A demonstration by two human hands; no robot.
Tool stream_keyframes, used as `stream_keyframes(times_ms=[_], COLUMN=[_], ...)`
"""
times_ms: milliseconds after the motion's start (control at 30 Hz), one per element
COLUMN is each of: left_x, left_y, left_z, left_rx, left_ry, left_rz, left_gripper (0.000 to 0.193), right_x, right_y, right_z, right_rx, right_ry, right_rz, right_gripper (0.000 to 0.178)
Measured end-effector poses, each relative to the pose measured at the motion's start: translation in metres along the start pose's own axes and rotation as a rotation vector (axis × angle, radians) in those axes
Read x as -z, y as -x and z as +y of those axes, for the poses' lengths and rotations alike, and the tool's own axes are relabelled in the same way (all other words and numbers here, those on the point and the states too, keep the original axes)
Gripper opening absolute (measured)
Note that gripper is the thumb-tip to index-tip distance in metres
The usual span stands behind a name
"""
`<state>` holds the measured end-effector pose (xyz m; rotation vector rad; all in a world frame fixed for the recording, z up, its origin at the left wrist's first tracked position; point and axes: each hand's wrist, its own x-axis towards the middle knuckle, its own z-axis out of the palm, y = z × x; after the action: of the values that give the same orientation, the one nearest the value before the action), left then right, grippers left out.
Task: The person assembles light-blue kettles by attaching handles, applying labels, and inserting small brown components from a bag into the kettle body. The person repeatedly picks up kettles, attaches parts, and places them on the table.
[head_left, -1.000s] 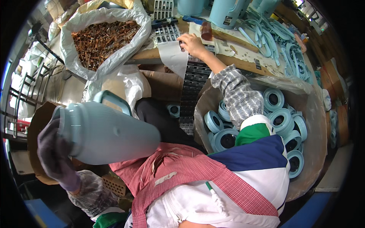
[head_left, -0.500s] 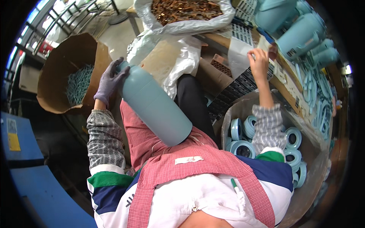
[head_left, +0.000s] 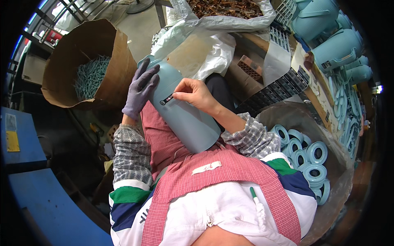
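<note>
A pale blue plastic jug body (head_left: 186, 121) lies tilted across my lap, its narrower end up and to the left. My gloved left hand (head_left: 139, 88) grips it near that upper end, fingers spread over the wall. Between the thumb and forefinger of my bare right hand (head_left: 196, 95) is one end of a small black sticker (head_left: 166, 99), which lies against the side of the jug body. A sheet of black stickers (head_left: 283, 88) on white backing hangs over the bench edge to the right.
At left stands a cardboard drum (head_left: 117, 61) with thin blue strips inside. A plastic-lined bin (head_left: 344, 164) of blue ring lids (head_left: 314, 174) is at my right. Finished-looking blue jugs (head_left: 336, 49) and handles (head_left: 347, 106) lie on the bench. A white sack (head_left: 230, 26) of brown pieces stands ahead.
My right hand has come from the sticker sheet at the bench to the jug body, bringing the black sticker against its side. My left hand still holds the jug body, now slightly farther right.
</note>
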<state>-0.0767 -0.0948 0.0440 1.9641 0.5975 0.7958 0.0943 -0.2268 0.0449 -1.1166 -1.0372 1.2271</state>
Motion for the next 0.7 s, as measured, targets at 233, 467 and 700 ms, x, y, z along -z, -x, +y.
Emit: stream_keyframes(times_ms=[233,467,700], left_x=[0.002,0.0,-0.013], left_y=[-0.003,0.0,0.001], left_z=[0.001,0.011,0.01], left_rx=[-0.001,-0.047,-0.017], left_ry=[-0.03,-0.17,-0.291], left_rz=[-0.046,-0.087,-0.02], left_gripper=[0.033,0.056,0.072], right_x=[-0.006,-0.002,0.011], right_y=[-0.006,-0.007,-0.001], right_z=[0.006,0.012,0.021], right_rx=[0.043,0.057,0.195], right_ry=[0.216,0.255,0.557], right_rz=[0.149,0.181,0.383], right_gripper=[0.01,0.011,0.033])
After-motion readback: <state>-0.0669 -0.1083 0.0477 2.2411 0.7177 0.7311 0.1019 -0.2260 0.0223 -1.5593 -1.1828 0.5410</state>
